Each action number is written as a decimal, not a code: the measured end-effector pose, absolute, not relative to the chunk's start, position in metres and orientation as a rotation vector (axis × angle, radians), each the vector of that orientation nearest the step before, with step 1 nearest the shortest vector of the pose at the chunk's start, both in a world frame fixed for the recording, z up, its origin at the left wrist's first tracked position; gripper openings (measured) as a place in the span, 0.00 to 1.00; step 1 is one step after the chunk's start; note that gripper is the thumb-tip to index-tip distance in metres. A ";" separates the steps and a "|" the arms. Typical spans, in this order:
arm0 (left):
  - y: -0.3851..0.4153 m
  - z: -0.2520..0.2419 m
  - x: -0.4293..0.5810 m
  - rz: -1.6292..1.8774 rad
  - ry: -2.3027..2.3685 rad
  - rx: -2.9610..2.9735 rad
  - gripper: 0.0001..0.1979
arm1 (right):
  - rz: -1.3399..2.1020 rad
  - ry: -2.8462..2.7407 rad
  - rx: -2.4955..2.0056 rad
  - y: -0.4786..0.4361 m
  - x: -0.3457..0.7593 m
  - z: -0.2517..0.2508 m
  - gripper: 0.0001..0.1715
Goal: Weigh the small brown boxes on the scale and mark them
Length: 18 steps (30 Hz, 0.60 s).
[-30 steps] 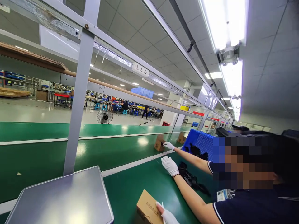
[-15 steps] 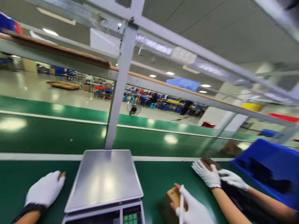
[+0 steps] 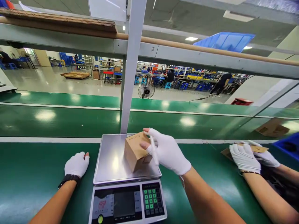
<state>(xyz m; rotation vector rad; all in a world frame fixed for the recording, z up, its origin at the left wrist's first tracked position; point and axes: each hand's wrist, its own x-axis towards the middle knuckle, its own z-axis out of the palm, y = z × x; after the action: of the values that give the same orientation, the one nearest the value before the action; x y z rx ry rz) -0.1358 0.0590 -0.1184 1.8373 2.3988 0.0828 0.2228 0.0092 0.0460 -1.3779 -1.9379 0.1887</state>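
Note:
A small brown cardboard box (image 3: 136,152) is tilted over the metal plate of a weighing scale (image 3: 111,160). My right hand (image 3: 167,151), in a white glove with bare fingertips, grips the box at its upper right side and also holds a white pen-like stick (image 3: 154,151). Left of the scale, my left hand (image 3: 76,165) rests on the green table, gloved in white with a black band at the wrist. Its fingers are curled in, with nothing visible in them.
At the right, a co-worker's gloved hands (image 3: 245,157) hold flat brown cardboard beside a blue bin (image 3: 289,144). A grey upright post (image 3: 132,68) stands behind the scale. Another cardboard piece (image 3: 272,127) lies at the back right.
My right hand has carried the box from right of the scale to over its plate. The view has levelled and turned right. The co-worker's hands now hold flatter cardboard.

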 end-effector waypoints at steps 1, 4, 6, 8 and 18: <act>0.060 -0.119 -0.136 0.077 2.397 1.837 0.28 | 0.291 -1.828 -1.353 0.012 0.228 0.038 0.28; 0.061 -0.120 -0.136 0.075 2.391 1.827 0.28 | 0.576 -1.405 -1.367 0.014 0.259 -0.014 0.32; 0.062 -0.120 -0.136 0.085 2.385 1.816 0.28 | 0.685 -1.179 -1.488 0.006 0.280 -0.064 0.36; 0.063 -0.120 -0.136 0.108 2.378 1.806 0.28 | 0.705 -1.116 -1.631 -0.012 0.294 -0.111 0.36; 0.029 -0.124 -0.120 0.579 2.343 1.516 0.24 | 0.626 -0.999 -1.816 -0.076 0.287 -0.154 0.37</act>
<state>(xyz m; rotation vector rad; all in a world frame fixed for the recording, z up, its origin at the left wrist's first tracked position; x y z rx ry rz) -0.1205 0.0294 -0.1244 1.5164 2.3434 0.5788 0.2874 -0.0759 -0.1540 -1.8159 -0.9985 0.6263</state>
